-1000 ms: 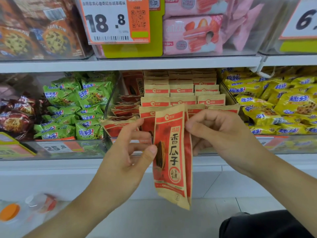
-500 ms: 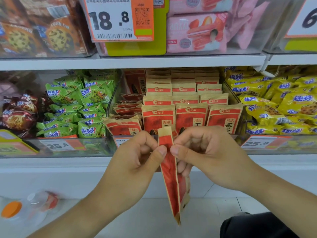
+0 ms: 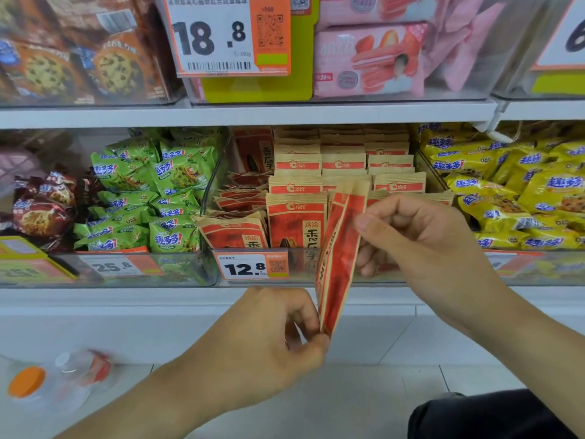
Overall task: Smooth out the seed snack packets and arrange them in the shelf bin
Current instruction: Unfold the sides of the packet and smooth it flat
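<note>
A red and tan seed packet (image 3: 340, 258) hangs edge-on in front of the clear shelf bin (image 3: 316, 274). My right hand (image 3: 421, 245) pinches its upper part with thumb and fingers. My left hand (image 3: 281, 337) pinches its bottom corner, below the shelf edge. Inside the bin, several more seed packets (image 3: 297, 229) stand upright in rows, and some lie slanted at the bin's left side (image 3: 234, 229).
A bin of green snack bags (image 3: 152, 198) sits to the left, and a bin of yellow bags (image 3: 512, 191) to the right. Price tags (image 3: 250, 267) hang on the bin fronts. Pink and brown boxes fill the shelf above. Bottles (image 3: 57, 378) lie at lower left.
My left hand has slid from the packet's top down to its bottom corner. My right hand has lifted the packet's top toward the bin. The packet has turned from face-on to edge-on.
</note>
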A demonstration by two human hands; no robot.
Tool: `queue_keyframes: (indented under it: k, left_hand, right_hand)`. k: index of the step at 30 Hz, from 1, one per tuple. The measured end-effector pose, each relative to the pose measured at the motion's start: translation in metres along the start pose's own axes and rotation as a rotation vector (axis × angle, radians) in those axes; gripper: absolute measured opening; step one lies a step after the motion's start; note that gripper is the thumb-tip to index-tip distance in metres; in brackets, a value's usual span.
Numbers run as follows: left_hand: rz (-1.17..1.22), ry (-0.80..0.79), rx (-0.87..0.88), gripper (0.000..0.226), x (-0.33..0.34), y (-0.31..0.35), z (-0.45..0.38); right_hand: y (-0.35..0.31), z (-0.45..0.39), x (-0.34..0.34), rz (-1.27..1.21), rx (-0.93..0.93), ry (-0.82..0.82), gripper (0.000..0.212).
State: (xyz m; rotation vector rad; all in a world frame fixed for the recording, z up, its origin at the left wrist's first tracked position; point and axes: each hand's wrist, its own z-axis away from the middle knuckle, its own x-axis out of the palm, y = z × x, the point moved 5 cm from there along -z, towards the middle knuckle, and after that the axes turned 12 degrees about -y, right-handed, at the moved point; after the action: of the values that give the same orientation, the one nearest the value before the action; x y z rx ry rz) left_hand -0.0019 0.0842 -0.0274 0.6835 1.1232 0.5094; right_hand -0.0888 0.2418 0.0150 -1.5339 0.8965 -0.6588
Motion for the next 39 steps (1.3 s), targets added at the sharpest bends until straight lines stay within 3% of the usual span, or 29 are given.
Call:
queue_keyframes:
  k: [12,20,21,23,26,30,33,37,39]
  left_hand:
    - [-0.143,-0.074,0.176,0.013,0.0,0.005,0.002]
    - [-0.15,0.011,0.251,0.005,-0.004,0.006,0.003]
    - [-0.113,0.012,0.213,0.008,-0.004,0.003,0.003]
    - [-0.022,0.016,0.167,0.038,-0.002,-0.001,0.003]
    - [0.07,0.062,0.219,0.068,-0.004,0.003,0.001]
    - [0.127,0.063,0.252,0.037,-0.001,0.002,-0.003]
    - [0.219,0.058,0.226,0.042,-0.002,0.0,-0.004]
    - [0.42,0.112,0.228,0.032,-0.008,-0.006,-0.006]
    - [0.498,0.159,0.248,0.025,-0.011,-0.006,-0.007]
  right_hand:
    - [0.003,-0.005,-0.01,0.149,0.051,-0.068,0.01]
    - [0.011,-0.006,-0.013,0.025,0.165,-0.068,0.013]
    - [0.012,-0.005,-0.012,-0.009,0.172,-0.055,0.013]
    - [0.012,-0.003,-0.007,-0.063,0.19,-0.042,0.012]
    - [0.012,0.003,0.006,-0.104,0.2,-0.067,0.012]
    - [0.011,0.009,0.02,-0.088,0.172,-0.146,0.02]
    - [0.008,0.008,0.019,0.066,0.13,-0.178,0.021]
    - [0.011,0.003,0.001,0.154,0.129,-0.011,0.021]
    - [0.012,0.002,-0.007,0.182,0.148,0.073,0.032]
